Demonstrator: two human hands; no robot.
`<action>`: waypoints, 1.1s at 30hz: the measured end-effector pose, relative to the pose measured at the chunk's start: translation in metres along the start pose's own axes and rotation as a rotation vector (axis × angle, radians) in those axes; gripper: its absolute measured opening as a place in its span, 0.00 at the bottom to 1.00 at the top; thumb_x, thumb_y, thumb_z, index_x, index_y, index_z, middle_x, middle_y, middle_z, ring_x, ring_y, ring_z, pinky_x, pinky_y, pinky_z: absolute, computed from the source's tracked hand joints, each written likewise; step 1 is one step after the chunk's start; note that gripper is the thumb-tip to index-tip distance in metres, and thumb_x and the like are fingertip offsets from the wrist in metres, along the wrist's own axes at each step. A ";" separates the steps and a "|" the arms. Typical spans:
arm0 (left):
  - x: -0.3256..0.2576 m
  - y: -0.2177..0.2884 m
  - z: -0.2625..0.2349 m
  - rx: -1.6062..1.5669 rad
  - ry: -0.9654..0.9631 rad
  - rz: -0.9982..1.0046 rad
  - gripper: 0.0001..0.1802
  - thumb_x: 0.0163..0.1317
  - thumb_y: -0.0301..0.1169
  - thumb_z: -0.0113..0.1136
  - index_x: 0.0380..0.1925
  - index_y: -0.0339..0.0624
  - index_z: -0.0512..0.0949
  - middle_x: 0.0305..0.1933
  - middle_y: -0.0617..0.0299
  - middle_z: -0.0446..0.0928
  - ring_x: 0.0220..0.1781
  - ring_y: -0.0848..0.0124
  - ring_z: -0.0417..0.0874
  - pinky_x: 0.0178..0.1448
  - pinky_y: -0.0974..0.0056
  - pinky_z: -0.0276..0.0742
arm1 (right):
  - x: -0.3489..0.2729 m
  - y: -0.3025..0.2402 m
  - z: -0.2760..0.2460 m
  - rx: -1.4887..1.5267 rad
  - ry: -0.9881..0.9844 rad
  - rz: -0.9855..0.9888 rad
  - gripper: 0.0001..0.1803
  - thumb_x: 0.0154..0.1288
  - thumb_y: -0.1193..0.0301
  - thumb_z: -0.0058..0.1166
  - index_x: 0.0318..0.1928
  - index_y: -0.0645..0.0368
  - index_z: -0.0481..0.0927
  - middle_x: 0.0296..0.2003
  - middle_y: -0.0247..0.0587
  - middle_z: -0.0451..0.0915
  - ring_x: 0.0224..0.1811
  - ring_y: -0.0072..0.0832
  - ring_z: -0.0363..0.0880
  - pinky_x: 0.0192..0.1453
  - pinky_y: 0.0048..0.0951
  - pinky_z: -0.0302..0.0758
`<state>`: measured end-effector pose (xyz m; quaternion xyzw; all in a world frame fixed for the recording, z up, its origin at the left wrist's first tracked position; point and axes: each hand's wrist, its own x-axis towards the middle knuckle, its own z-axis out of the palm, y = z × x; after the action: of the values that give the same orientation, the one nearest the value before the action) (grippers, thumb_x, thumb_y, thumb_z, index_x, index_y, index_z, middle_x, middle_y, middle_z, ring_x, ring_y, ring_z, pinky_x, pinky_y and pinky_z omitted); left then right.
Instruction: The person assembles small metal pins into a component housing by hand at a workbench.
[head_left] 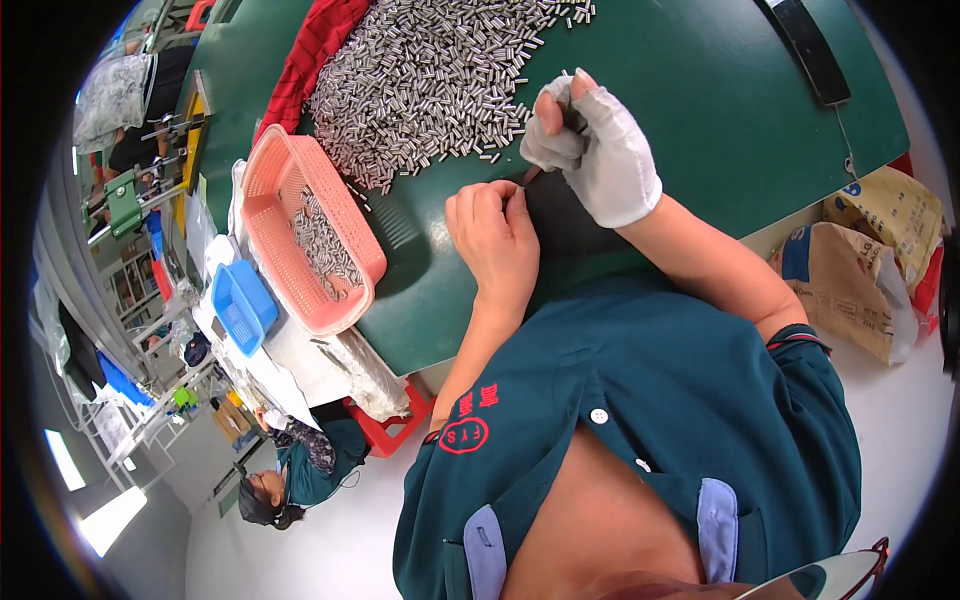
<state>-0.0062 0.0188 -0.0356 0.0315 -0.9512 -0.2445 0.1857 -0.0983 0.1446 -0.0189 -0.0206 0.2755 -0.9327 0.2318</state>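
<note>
On the far left of the green desk [700, 110], a pink plastic basket [310, 230] sits near the edge with a small heap of short metal pins lying in it, and a smaller blue basket [243, 305] rests just beside it on white sheets. Behind the pink basket, further up the desk, a large pile of loose metal pins [430, 80] spreads out, with a red cloth [310, 55] along its left side.

Near the middle, the left hand [495, 240] is bare and lies knuckles up on the desk beside a dark pad [570, 225]. Its fingers [480, 200] are curled in tight, the tips pinched together at the pad's edge; whether a pin sits between them cannot be made out.

Just to the right and slightly higher, the right hand [600, 150] wears a white fingerless glove. Its fingers are bent close around a small dark, slim object, with the thumb tip upright above; the object is too hidden to tell its kind. This hand hovers at the near edge of the pin pile, touching or nearly touching the left hand's fingertips.

Further right, a black strap [810, 45] lies across the desk, and crumpled brown paper sacks [860, 270] sit on the floor beyond the desk's edge.
</note>
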 end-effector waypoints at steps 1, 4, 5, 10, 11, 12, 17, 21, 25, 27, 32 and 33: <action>0.000 0.001 0.000 -0.004 -0.001 -0.005 0.05 0.55 0.23 0.60 0.28 0.40 0.73 0.32 0.57 0.72 0.37 0.57 0.71 0.44 0.56 0.66 | 0.000 0.000 -0.001 -0.004 -0.005 -0.001 0.21 0.74 0.58 0.38 0.26 0.57 0.69 0.18 0.29 0.60 0.20 0.20 0.55 0.27 0.24 0.53; 0.000 0.000 0.000 -0.007 0.000 -0.009 0.05 0.55 0.22 0.60 0.28 0.40 0.73 0.32 0.57 0.72 0.37 0.57 0.71 0.44 0.56 0.66 | -0.001 -0.002 0.005 -0.057 0.033 0.016 0.22 0.74 0.55 0.37 0.26 0.57 0.68 0.17 0.28 0.58 0.20 0.21 0.53 0.28 0.24 0.53; 0.000 -0.001 0.001 -0.005 0.003 -0.009 0.05 0.55 0.22 0.60 0.28 0.40 0.73 0.32 0.57 0.72 0.37 0.57 0.71 0.44 0.56 0.66 | -0.001 -0.002 0.008 -0.106 0.075 0.035 0.24 0.74 0.52 0.36 0.26 0.56 0.67 0.15 0.27 0.55 0.20 0.21 0.50 0.30 0.25 0.52; 0.000 0.000 0.000 -0.008 0.000 -0.006 0.05 0.55 0.22 0.60 0.28 0.40 0.73 0.32 0.57 0.72 0.37 0.57 0.71 0.44 0.57 0.66 | -0.001 -0.003 0.011 -0.132 0.081 0.046 0.24 0.75 0.53 0.34 0.26 0.56 0.67 0.15 0.27 0.55 0.21 0.22 0.50 0.30 0.25 0.52; 0.000 0.000 0.000 -0.011 0.001 -0.010 0.05 0.55 0.22 0.60 0.28 0.40 0.73 0.32 0.58 0.72 0.37 0.57 0.71 0.44 0.57 0.66 | -0.001 -0.003 0.011 -0.153 0.075 0.044 0.24 0.75 0.53 0.34 0.26 0.56 0.67 0.15 0.28 0.55 0.21 0.22 0.51 0.30 0.25 0.52; 0.000 0.000 0.000 -0.012 0.000 -0.009 0.05 0.55 0.22 0.60 0.28 0.40 0.73 0.32 0.58 0.72 0.37 0.57 0.71 0.44 0.57 0.66 | -0.001 -0.003 0.011 -0.153 0.076 0.043 0.24 0.75 0.53 0.34 0.26 0.56 0.67 0.15 0.28 0.55 0.21 0.22 0.51 0.30 0.25 0.52; 0.000 0.000 0.000 -0.009 0.000 -0.008 0.05 0.54 0.21 0.60 0.28 0.40 0.73 0.32 0.58 0.72 0.37 0.57 0.71 0.44 0.57 0.66 | -0.001 -0.003 0.010 -0.149 0.057 0.046 0.24 0.75 0.53 0.34 0.26 0.56 0.67 0.16 0.27 0.56 0.21 0.22 0.51 0.30 0.25 0.53; 0.000 0.000 0.000 -0.016 -0.001 -0.006 0.05 0.54 0.21 0.60 0.28 0.40 0.73 0.32 0.58 0.72 0.37 0.57 0.71 0.44 0.57 0.66 | 0.000 -0.003 0.009 -0.143 0.045 0.052 0.24 0.74 0.53 0.35 0.26 0.56 0.67 0.16 0.27 0.56 0.21 0.21 0.51 0.30 0.25 0.53; 0.000 0.000 0.000 -0.016 0.003 0.003 0.05 0.55 0.21 0.60 0.28 0.40 0.73 0.32 0.58 0.73 0.37 0.57 0.71 0.44 0.57 0.66 | -0.002 -0.003 0.004 -0.089 -0.035 0.072 0.19 0.72 0.57 0.44 0.29 0.57 0.73 0.22 0.27 0.66 0.22 0.16 0.57 0.28 0.20 0.56; 0.000 0.000 0.001 -0.018 0.005 0.006 0.05 0.55 0.22 0.60 0.28 0.40 0.73 0.32 0.58 0.73 0.37 0.57 0.71 0.44 0.57 0.66 | -0.002 -0.004 0.008 -0.107 -0.043 0.079 0.18 0.72 0.57 0.45 0.29 0.57 0.73 0.22 0.27 0.66 0.22 0.16 0.56 0.28 0.20 0.55; -0.001 0.001 0.000 -0.014 -0.002 -0.003 0.05 0.55 0.22 0.60 0.28 0.40 0.73 0.33 0.58 0.73 0.38 0.57 0.71 0.44 0.57 0.66 | -0.003 -0.006 0.014 -0.204 0.000 0.127 0.22 0.72 0.54 0.39 0.27 0.58 0.68 0.18 0.28 0.57 0.22 0.21 0.53 0.31 0.24 0.54; -0.001 0.001 0.001 -0.014 -0.003 -0.003 0.05 0.55 0.22 0.60 0.28 0.40 0.73 0.33 0.58 0.73 0.38 0.57 0.71 0.44 0.57 0.66 | -0.004 -0.006 0.015 -0.204 0.001 0.127 0.22 0.72 0.54 0.39 0.27 0.58 0.68 0.18 0.28 0.57 0.22 0.21 0.53 0.31 0.24 0.54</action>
<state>-0.0057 0.0197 -0.0360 0.0312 -0.9497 -0.2514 0.1840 -0.0950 0.1432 -0.0024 -0.0261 0.3697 -0.8834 0.2869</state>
